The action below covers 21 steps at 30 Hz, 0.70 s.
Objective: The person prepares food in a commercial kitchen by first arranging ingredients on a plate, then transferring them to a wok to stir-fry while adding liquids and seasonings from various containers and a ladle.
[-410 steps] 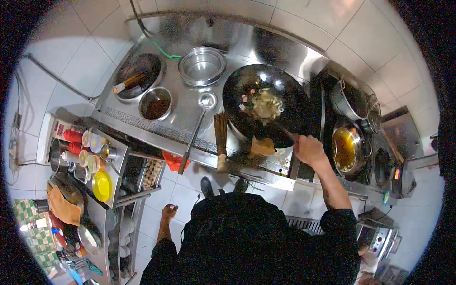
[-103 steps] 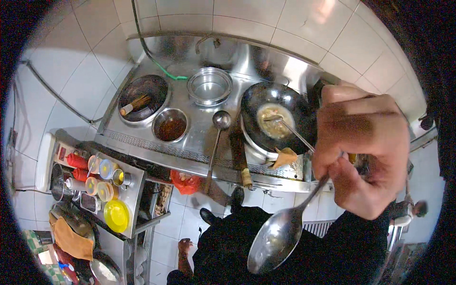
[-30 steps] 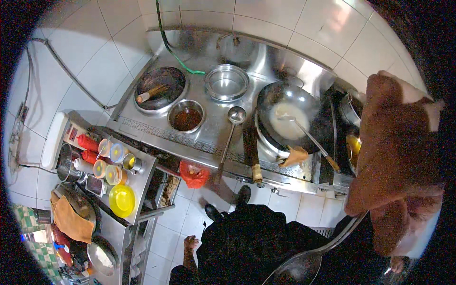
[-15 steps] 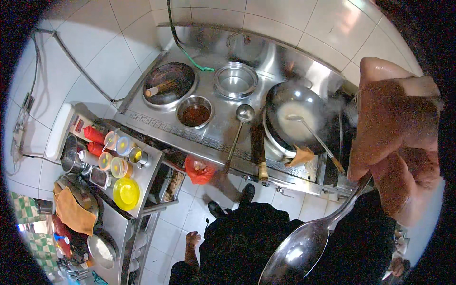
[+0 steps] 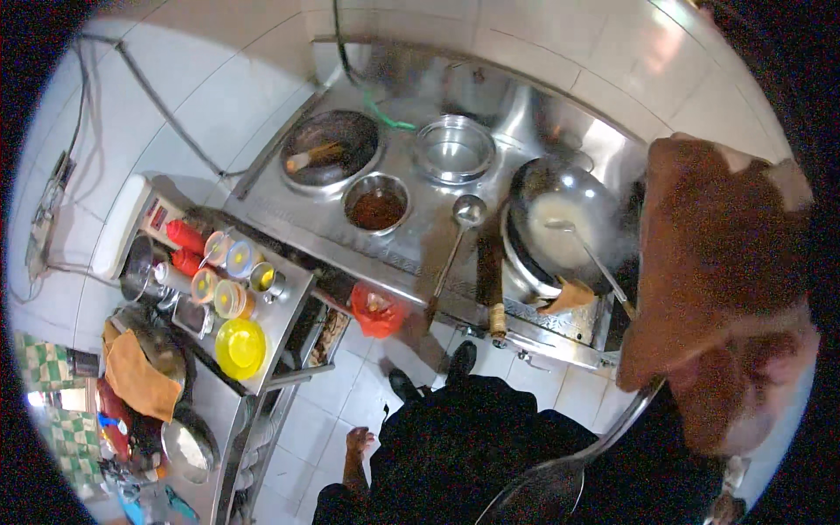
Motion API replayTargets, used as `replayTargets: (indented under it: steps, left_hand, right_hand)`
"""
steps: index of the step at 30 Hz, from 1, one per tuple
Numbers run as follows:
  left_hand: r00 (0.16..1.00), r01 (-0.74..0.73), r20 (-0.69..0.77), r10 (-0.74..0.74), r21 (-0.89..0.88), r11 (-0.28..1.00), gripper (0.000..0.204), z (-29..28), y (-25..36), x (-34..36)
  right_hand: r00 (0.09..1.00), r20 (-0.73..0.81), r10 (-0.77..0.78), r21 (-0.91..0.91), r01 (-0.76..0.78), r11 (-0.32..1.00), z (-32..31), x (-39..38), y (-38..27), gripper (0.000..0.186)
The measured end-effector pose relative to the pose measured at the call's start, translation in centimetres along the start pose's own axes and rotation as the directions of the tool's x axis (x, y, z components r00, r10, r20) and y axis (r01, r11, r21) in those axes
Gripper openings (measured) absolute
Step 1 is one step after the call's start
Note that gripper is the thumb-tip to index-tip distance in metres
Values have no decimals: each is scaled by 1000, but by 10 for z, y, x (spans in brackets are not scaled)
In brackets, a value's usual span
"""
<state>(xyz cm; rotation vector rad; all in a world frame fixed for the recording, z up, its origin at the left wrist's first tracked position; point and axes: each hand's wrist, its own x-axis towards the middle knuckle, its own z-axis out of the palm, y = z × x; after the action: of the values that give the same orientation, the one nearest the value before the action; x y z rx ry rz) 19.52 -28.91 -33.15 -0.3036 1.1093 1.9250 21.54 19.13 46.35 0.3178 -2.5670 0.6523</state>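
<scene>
the right hand (image 5: 717, 297), raised close to the camera, grips a large metal spoon (image 5: 560, 477) well apart from the steaming wok (image 5: 564, 227), apparently mid-tasting, while the left hand (image 5: 359, 440) hangs empty and loose.

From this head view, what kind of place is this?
Most likely a commercial kitchen: a stainless steel cooking range with a wok on a burner, a long ladle beside it, and a side shelf of condiment jars. The right hand holds a large spoon.
</scene>
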Motion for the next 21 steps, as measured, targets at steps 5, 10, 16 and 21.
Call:
replayTargets:
  steps: [5, 10, 16, 21]
  left_hand:
    - [932, 36, -360, 52, 233, 972, 13, -17, -18, -57]
    - [852, 129, -518, 75, 346, 929, 20, 30, 14, -76]
    - [817, 318, -469, 336, 851, 417, 22, 8, -77, -172]
    - [772, 27, -415, 482, 779, 627, 36, -10, -99, -199]
  right_hand:
    - [950, 299, -89, 387, -36, 921, 72, 35, 51, 0]
    - [804, 592, 56, 307, -289, 907, 229, 10, 124, 21]
    - [730, 683, 19, 511, -496, 702, 571, -33, 148, 11]
    - [707, 490, 510, 548, -705, 450, 725, -26, 131, 10]
